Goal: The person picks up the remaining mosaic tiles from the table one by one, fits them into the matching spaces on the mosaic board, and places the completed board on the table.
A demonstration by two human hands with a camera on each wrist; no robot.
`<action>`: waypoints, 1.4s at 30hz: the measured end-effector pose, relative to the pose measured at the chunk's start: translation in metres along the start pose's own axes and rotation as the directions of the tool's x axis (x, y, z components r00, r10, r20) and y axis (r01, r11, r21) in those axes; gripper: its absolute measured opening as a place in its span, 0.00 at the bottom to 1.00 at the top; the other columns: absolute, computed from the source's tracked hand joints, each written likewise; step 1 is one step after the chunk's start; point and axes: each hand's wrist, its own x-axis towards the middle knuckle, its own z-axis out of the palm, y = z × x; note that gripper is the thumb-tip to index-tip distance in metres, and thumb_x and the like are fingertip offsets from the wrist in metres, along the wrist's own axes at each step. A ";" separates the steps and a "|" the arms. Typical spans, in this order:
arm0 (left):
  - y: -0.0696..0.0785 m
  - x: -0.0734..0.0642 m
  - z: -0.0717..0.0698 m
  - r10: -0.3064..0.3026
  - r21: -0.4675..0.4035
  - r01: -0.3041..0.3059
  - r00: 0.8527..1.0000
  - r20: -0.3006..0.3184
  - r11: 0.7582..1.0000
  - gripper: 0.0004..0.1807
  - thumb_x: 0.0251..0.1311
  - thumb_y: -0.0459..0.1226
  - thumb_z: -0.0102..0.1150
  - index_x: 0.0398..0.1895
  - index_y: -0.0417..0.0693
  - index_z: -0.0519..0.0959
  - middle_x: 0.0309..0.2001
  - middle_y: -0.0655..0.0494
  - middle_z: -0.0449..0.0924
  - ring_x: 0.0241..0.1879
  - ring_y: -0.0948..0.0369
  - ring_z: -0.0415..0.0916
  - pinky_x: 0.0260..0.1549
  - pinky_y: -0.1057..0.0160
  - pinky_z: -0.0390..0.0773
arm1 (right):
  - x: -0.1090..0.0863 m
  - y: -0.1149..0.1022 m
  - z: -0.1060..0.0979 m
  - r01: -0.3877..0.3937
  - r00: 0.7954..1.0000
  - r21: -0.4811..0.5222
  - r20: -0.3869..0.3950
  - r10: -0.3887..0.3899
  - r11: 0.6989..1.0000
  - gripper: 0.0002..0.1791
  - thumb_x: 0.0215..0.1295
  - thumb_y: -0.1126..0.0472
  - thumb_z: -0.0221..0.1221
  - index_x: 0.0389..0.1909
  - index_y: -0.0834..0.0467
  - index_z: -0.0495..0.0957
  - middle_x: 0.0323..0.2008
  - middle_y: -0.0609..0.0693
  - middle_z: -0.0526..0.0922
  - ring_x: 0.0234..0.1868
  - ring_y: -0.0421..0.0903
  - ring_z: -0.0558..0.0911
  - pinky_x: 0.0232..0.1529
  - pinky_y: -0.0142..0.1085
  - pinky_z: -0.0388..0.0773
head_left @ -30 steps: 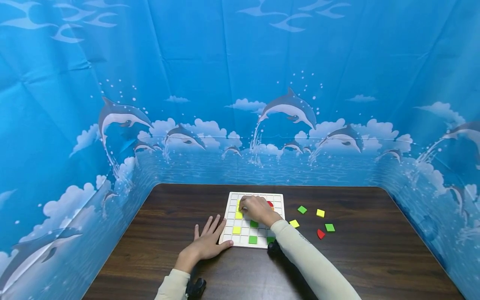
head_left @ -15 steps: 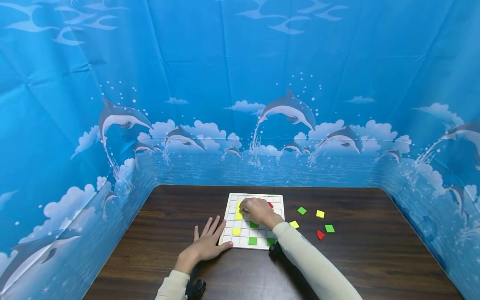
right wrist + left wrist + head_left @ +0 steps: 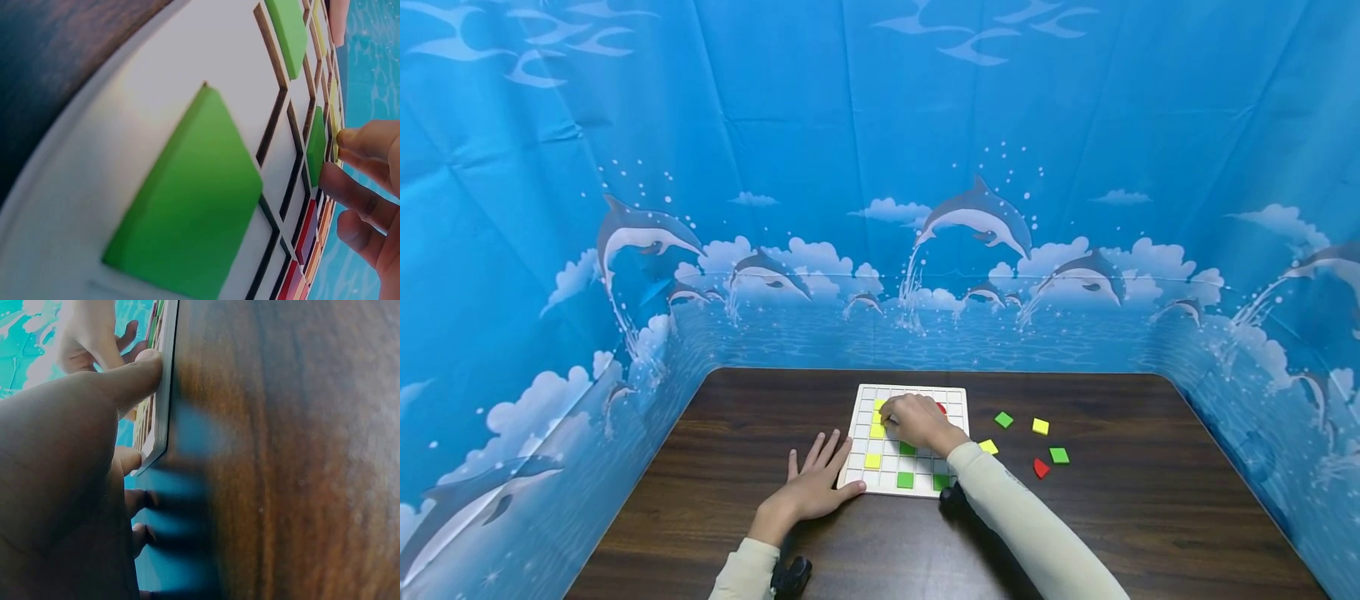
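Observation:
A white grid board (image 3: 888, 481) lies on the table, with yellow tiles (image 3: 877, 431), green tiles (image 3: 905, 480) and a red piece (image 3: 942, 408) on its squares. My right hand (image 3: 917, 422) reaches across it, thumb and fingertips pinching a yellow tile (image 3: 335, 112) in the left column. A large green tile (image 3: 187, 200) fills the near part of the right wrist view, with red, purple and orange pieces farther along. My left hand (image 3: 811, 493) is spread flat at the board's left side, its thumb on the near-left corner and fingertips along the edge.
Right of the board lie loose pieces: green tiles (image 3: 1003, 420), yellow tiles (image 3: 1041, 427) and a red wedge (image 3: 1041, 468). The dark wooden table (image 3: 1150, 517) is bounded by a blue dolphin-print curtain (image 3: 880, 208) at the back and sides.
The right hand has shifted very slightly to the right while its fingertips stay at the left-column yellow tiles. The left hand, the board and the loose pieces stay put.

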 end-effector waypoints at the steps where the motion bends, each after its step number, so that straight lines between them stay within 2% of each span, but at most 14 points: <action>1: 0.001 -0.001 -0.001 0.004 -0.005 -0.004 1.000 -0.003 1.000 0.51 0.72 0.68 0.53 0.88 0.54 0.52 0.88 0.46 0.43 0.87 0.41 0.35 0.75 0.21 0.29 | 0.000 0.000 0.000 0.001 1.000 0.003 -0.003 -0.001 1.000 0.07 0.74 0.62 0.66 0.41 0.49 0.92 0.49 0.42 0.92 0.45 0.41 0.89 0.38 0.37 0.85; 4: 0.001 -0.001 -0.001 0.007 -0.012 -0.007 1.000 0.003 1.000 0.52 0.71 0.69 0.52 0.88 0.55 0.51 0.88 0.45 0.42 0.87 0.41 0.34 0.75 0.21 0.28 | -0.001 0.000 -0.001 0.008 1.000 0.015 -0.013 -0.008 1.000 0.07 0.75 0.62 0.66 0.41 0.49 0.92 0.48 0.43 0.93 0.43 0.41 0.89 0.37 0.38 0.85; 11: -0.005 0.001 0.002 0.044 -0.028 -0.045 0.999 -0.013 0.999 0.53 0.69 0.71 0.52 0.88 0.57 0.51 0.88 0.44 0.42 0.87 0.40 0.33 0.72 0.18 0.25 | -0.005 0.000 -0.005 -0.015 1.000 0.016 -0.021 0.015 1.000 0.07 0.76 0.57 0.66 0.45 0.48 0.93 0.50 0.44 0.91 0.48 0.43 0.90 0.45 0.41 0.88; 18: -0.014 0.007 0.011 0.044 -0.007 -0.044 0.999 -0.028 0.999 0.54 0.69 0.75 0.46 0.89 0.61 0.49 0.89 0.47 0.39 0.87 0.41 0.32 0.73 0.19 0.26 | -0.011 0.003 -0.011 -0.019 0.999 0.018 -0.043 0.020 1.000 0.06 0.75 0.57 0.66 0.46 0.48 0.92 0.45 0.42 0.90 0.36 0.39 0.86 0.33 0.34 0.81; 22: -0.016 0.010 0.013 0.027 0.027 -0.026 0.999 -0.027 0.999 0.55 0.67 0.77 0.45 0.89 0.61 0.49 0.89 0.49 0.40 0.88 0.43 0.34 0.75 0.21 0.28 | -0.017 0.008 -0.015 -0.013 0.998 0.011 -0.063 0.013 1.000 0.05 0.75 0.58 0.66 0.43 0.47 0.90 0.42 0.41 0.89 0.35 0.37 0.84 0.32 0.33 0.78; 25: -0.014 0.008 0.011 0.028 0.014 -0.027 0.999 -0.025 1.000 0.55 0.67 0.76 0.46 0.89 0.60 0.50 0.89 0.48 0.41 0.88 0.42 0.34 0.74 0.20 0.27 | -0.020 0.012 -0.019 -0.015 0.997 0.005 -0.078 0.015 1.000 0.04 0.74 0.57 0.67 0.43 0.47 0.90 0.40 0.41 0.89 0.36 0.37 0.84 0.32 0.32 0.78; 32: -0.010 0.005 0.006 0.028 -0.016 -0.028 1.000 -0.011 0.999 0.53 0.69 0.74 0.50 0.89 0.60 0.50 0.89 0.46 0.40 0.88 0.41 0.32 0.73 0.19 0.25 | -0.029 0.019 -0.027 -0.015 0.994 0.009 -0.112 0.016 1.000 0.02 0.72 0.59 0.69 0.41 0.49 0.90 0.38 0.42 0.88 0.31 0.36 0.80 0.26 0.30 0.73; 39: 0.003 -0.003 -0.006 0.019 -0.026 -0.018 1.000 0.011 1.000 0.53 0.70 0.71 0.52 0.88 0.56 0.52 0.88 0.45 0.41 0.88 0.41 0.32 0.73 0.20 0.24 | -0.040 0.024 -0.035 -0.039 0.990 0.006 -0.135 0.039 0.999 0.03 0.70 0.59 0.70 0.41 0.50 0.91 0.40 0.42 0.89 0.31 0.36 0.80 0.27 0.30 0.73; 42: 0.001 -0.002 -0.004 0.030 -0.022 -0.030 1.000 0.007 0.999 0.52 0.70 0.71 0.52 0.88 0.56 0.51 0.88 0.44 0.40 0.87 0.41 0.31 0.73 0.19 0.24 | -0.046 0.028 -0.038 -0.032 0.989 0.010 -0.147 0.033 0.999 0.02 0.70 0.60 0.70 0.40 0.51 0.91 0.39 0.43 0.89 0.29 0.37 0.78 0.24 0.30 0.70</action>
